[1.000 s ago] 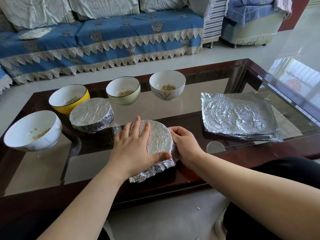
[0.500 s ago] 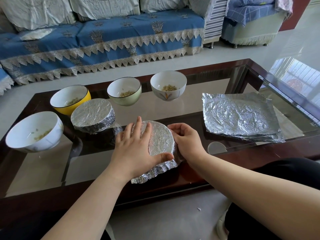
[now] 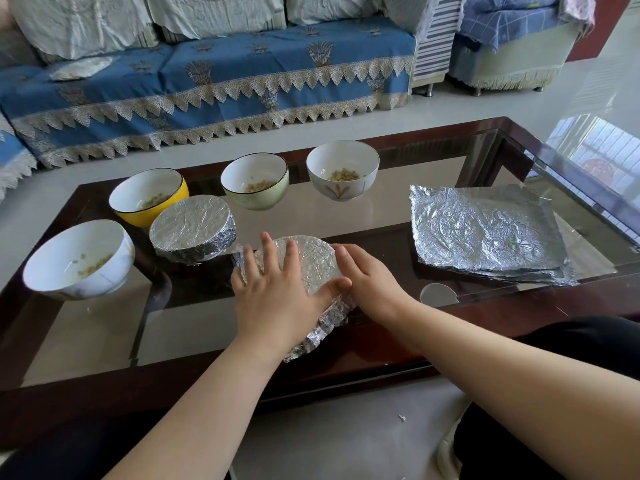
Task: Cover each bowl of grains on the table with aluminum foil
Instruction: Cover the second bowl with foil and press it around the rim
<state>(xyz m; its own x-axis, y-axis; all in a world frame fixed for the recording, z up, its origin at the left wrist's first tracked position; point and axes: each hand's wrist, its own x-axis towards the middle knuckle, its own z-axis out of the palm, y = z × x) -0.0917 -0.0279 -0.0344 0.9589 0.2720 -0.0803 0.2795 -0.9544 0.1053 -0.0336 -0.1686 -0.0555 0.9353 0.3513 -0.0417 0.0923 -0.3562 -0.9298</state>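
1. Nearest, at the near edge of the dark wood-framed glass coffee table (image 3: 519, 299), sits a round bowl draped in crinkled aluminium foil (image 3: 308, 261), directly under both hands.
2. The left hand (image 3: 273, 292) lies flat on the foil top, fingers straight and spread, pointing far; it presses, gripping nothing.
3. The right hand (image 3: 367, 282) touches the bowl's right side, fingers loosely bent against the foil; whether it pinches the foil cannot be told.
4. A loose foil skirt (image 3: 322, 330) flares at the near-right, closest to the right hand, likely to be tucked next.
5. The bowl is round, with no long axis.
6. Farther left stands a finished foil-wrapped bowl (image 3: 192, 228); a stack of flat foil sheets (image 3: 485, 233) lies right.
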